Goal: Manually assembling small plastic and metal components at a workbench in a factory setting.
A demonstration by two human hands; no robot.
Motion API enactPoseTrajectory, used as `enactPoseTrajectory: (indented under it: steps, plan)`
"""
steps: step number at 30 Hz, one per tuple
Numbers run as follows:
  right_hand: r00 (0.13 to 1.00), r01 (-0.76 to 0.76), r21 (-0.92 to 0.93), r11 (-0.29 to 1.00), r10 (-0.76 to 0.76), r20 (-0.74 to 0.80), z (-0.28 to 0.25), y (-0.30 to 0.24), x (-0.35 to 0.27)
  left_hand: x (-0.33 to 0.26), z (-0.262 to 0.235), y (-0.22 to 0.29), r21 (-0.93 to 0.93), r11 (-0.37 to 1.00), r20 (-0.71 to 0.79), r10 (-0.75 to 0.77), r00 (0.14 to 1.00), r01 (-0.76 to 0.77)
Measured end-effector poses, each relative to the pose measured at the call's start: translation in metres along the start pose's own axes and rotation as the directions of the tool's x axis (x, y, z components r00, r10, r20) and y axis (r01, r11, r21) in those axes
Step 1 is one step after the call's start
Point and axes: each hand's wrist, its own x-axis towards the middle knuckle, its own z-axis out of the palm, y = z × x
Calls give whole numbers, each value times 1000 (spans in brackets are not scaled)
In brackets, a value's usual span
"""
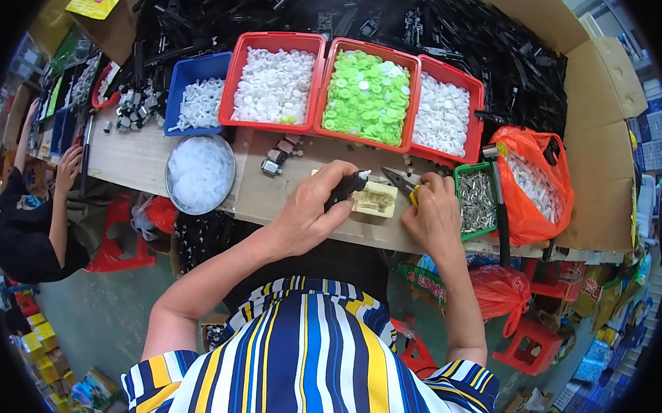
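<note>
My left hand (310,209) is closed round a black plastic part (346,189) with a small white piece at its tip. Close beside it, my right hand (434,215) grips pliers (400,183) with dark jaws and yellow handles; the jaws are slightly apart and point left toward the black part. Between the hands a cream-coloured block (375,200) with a recess lies on the table, partly covered by my left hand. Several small metal-and-black parts (279,157) lie to the left of that hand.
Behind my hands stand a blue bin (173,100), red bins (227,91) of white and green pieces, and a heap of black parts (442,27). A round dish (231,174), a green tray (457,184) of metal pins and an orange bag (553,194) flank them. Another person (31,230) sits left.
</note>
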Motion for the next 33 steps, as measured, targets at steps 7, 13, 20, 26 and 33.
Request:
enactPoseTrajectory:
  steps: [7, 13, 20, 26, 33]
  plan:
    - [983, -9, 203, 979, 46, -179, -11, -13, -16, -5, 3, -10, 18, 994, -44, 104, 994, -104]
    - [976, 141, 409, 902, -58, -208, -26, -38, -23, -3, 12, -9, 38, 992, 1, 118, 993, -118]
    - [981, 159, 385, 909, -103, -163, -21, -41, -28, -5, 14, -6, 78, 988, 35, 130, 991, -132]
    - [968, 244, 329, 912, -208, -140, -27, -35, -31, -11, 3, -6, -217, 938, 313, -194, 930, 269]
    - [979, 201, 321, 925, -179, -99, -48, -45, -26, -6, 3, 4, -481, 832, 323, -127, 938, 278]
